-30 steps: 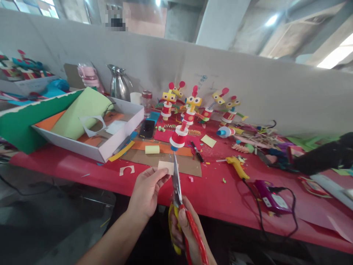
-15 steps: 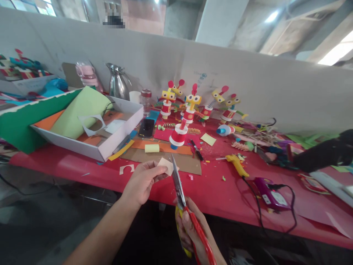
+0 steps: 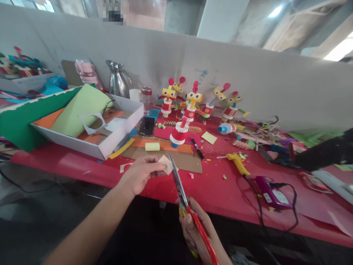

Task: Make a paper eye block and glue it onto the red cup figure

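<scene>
My left hand (image 3: pixel 142 173) pinches a small piece of cream paper (image 3: pixel 166 164) between thumb and fingers, above the table's front edge. A pair of scissors (image 3: pixel 180 187) with red and yellow handles is gripped in my right hand (image 3: pixel 197 226), the blades pointing up and away from me. Their tips lie close beside the paper's right edge; whether they touch it I cannot tell. Beyond my hands, a roll of pale yellow paper (image 3: pixel 152 147) rests on a brown cardboard strip (image 3: pixel 165 160), and a red paper-cup figure (image 3: pixel 179 134) stands behind it.
Left is a white box (image 3: pixel 104 147) of coloured paper. Several finished cup figures (image 3: pixel 190 110) stand near the wall. A yellow glue gun (image 3: pixel 238 163) lies to the right, its cable near a purple power strip (image 3: pixel 273 193). A black marker (image 3: pixel 197 148) and scraps lie between.
The scissors have shifted slightly, their tips closer to the upper right edge of the paper. My left hand has moved a little left and up, still holding the paper.
</scene>
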Action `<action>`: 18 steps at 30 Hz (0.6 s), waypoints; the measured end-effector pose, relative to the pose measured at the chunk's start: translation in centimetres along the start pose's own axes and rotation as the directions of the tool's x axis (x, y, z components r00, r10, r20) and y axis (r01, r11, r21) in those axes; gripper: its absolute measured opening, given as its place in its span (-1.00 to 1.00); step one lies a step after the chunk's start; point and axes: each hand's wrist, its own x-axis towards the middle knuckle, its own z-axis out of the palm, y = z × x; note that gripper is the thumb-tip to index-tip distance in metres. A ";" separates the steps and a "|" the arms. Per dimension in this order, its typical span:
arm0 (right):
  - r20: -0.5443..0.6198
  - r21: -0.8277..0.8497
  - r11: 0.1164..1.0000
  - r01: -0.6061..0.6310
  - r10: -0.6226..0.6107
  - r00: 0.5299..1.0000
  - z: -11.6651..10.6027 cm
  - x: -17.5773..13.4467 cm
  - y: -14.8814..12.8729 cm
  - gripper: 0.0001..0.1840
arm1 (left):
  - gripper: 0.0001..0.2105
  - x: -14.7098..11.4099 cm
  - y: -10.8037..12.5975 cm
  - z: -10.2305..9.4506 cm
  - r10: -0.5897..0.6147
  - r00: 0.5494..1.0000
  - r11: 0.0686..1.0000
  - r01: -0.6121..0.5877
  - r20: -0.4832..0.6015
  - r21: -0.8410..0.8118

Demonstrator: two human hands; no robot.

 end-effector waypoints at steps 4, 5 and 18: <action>0.017 -0.025 1.000 -0.012 0.012 1.000 0.0 0.0 -0.2 -0.39 | -0.82 0.2 0.4 -0.3 -0.012 0.999 1.000 0.012 0.030 0.002; 0.020 -0.028 1.000 -0.005 0.005 1.000 0.1 0.0 -0.2 -0.39 | -0.82 0.3 0.4 -0.5 -0.013 0.999 1.000 0.013 0.041 0.005; 0.038 -0.002 0.999 0.039 -0.039 0.999 0.2 0.2 0.8 -0.41 | -0.82 -0.6 -1.5 0.8 0.056 0.997 0.971 -0.068 -0.058 -0.230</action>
